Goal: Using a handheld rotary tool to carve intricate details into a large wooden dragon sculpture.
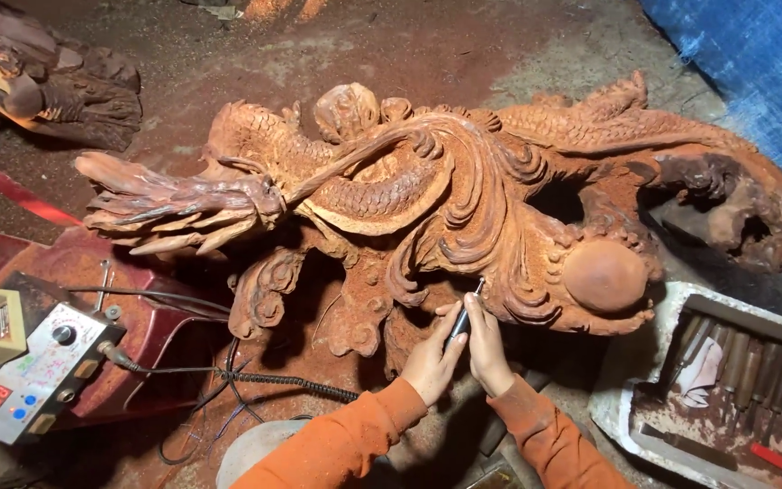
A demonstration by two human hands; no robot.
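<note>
Dusty workshop floor [463,54]; both hands [459,349] gripping rotary carving tool [463,317], working dragon carving [427,199]; steadying wrists, pressing lightly seems wise.

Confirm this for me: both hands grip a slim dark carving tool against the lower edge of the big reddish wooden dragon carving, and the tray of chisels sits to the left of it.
Wrong on one point: in the head view the tray of chisels sits to the right of the dragon carving, not the left. The rest holds: left hand and right hand grip the slim dark carving tool against its lower edge.
</note>
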